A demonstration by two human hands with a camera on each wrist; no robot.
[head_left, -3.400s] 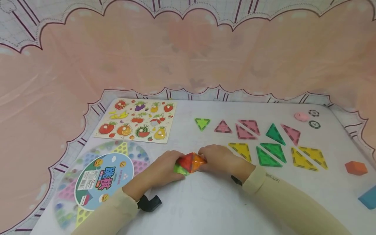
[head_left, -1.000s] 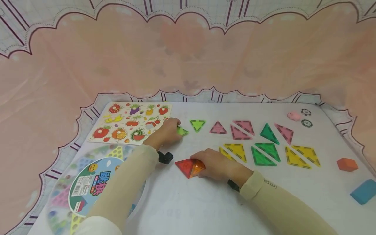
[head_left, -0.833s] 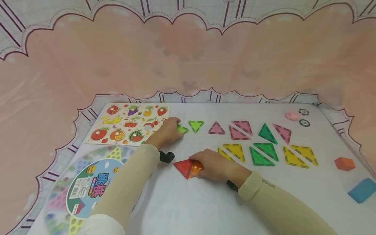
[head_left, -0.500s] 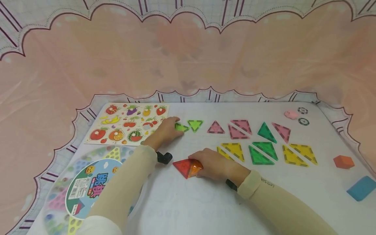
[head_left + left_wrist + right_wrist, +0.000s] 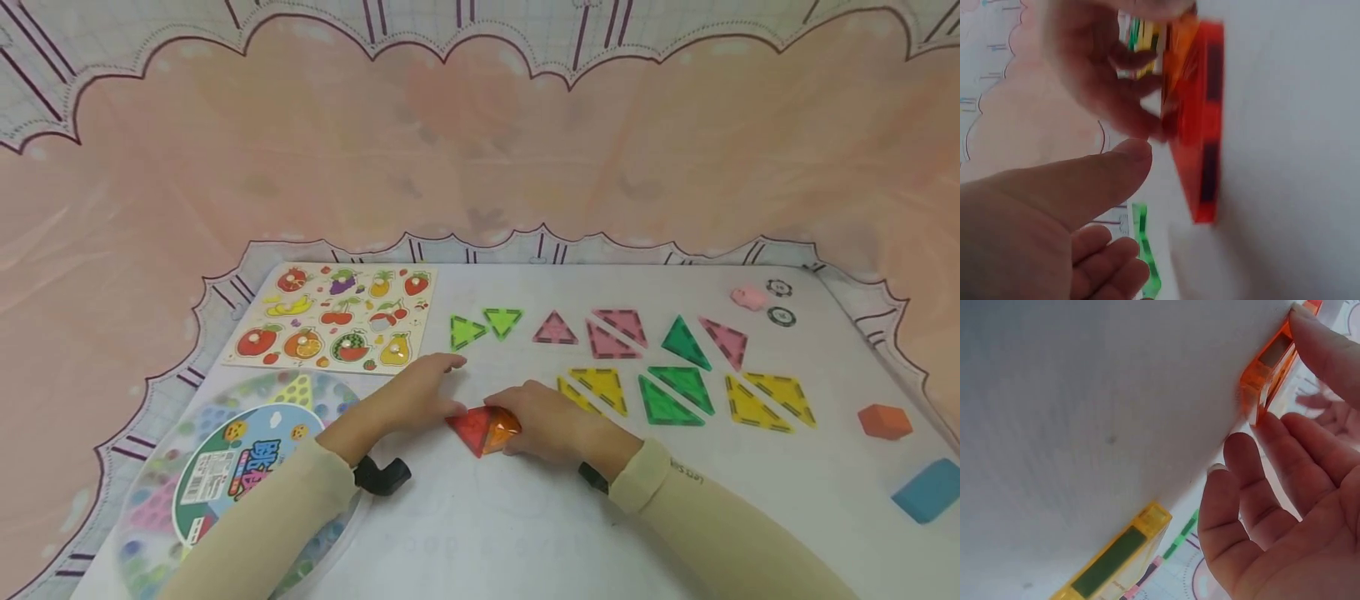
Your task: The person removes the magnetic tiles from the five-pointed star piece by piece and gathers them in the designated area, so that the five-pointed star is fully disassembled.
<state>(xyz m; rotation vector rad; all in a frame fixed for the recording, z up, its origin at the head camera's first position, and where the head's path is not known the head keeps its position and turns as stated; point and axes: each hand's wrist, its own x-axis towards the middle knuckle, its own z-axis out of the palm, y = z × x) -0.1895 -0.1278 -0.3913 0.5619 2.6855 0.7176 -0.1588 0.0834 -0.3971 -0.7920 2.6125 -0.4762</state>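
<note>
Just left of centre my left hand [image 5: 415, 398] hovers with thumb and fingers spread, its thumb close to the left corner of a red triangular magnetic tile [image 5: 471, 430]. In the left wrist view a gap shows between that thumb and the red tile [image 5: 1200, 162]. My right hand [image 5: 551, 421] pinches an orange magnetic tile [image 5: 500, 428] that adjoins the red one. The right wrist view shows its thumb on the edge of the orange tile [image 5: 1264, 381]. Behind the left hand lie two light green triangle tiles [image 5: 467, 332], corners nearly meeting.
Pink tiles [image 5: 615, 333], yellow tiles [image 5: 757, 402] and green tiles [image 5: 675, 396] lie in rows rightward. A fruit puzzle board [image 5: 352, 279] is at back left, before it a round board-game pack [image 5: 247, 475]. Orange block [image 5: 885, 422] and blue block [image 5: 928, 490] stand right.
My left hand has let go of a light green triangle tile beside the other one and come back toward the red tile. The right hand has stayed on the orange tile.
</note>
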